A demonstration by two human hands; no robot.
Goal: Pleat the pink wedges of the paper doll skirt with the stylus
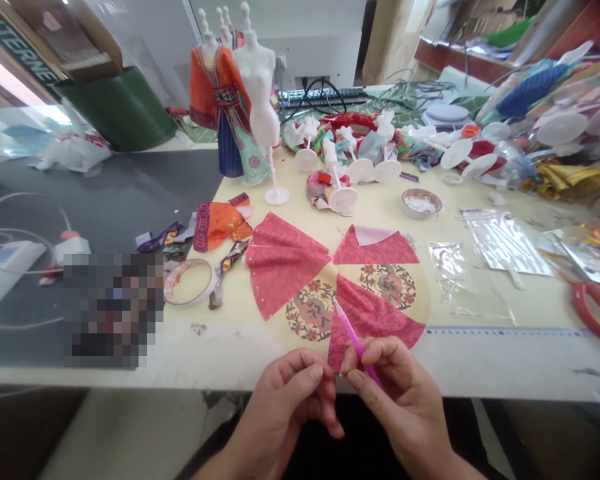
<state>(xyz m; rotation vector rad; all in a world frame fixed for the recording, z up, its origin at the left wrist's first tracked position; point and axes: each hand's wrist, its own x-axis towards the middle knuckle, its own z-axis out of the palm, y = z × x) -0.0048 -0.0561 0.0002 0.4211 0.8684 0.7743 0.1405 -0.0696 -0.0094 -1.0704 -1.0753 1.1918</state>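
My right hand [397,387] grips a slim pink pen-like tool [351,333], its pale tip pointing up and away over the fabric. A tiny pale speck shows at that hand's thumb and fingertip, too small to name. Close beside it, my left hand [297,393] has its fingers curled in with the thumb against them; whether anything is pinched there is hidden. Just beyond both hands lies a round piece of red patterned fabric panels [287,267] alternating with cream panels bearing a floral design [313,310]. One upper red panel has a folded pale flap [375,235].
A tape roll [190,282], orange fabric [223,225] and a blurred-out object [115,310] lie left. Behind stand a white mannequin [260,87] and a dressed one [225,100]. A small bowl [421,203], plastic bags [507,241] and red-handled scissors [595,307] are right.
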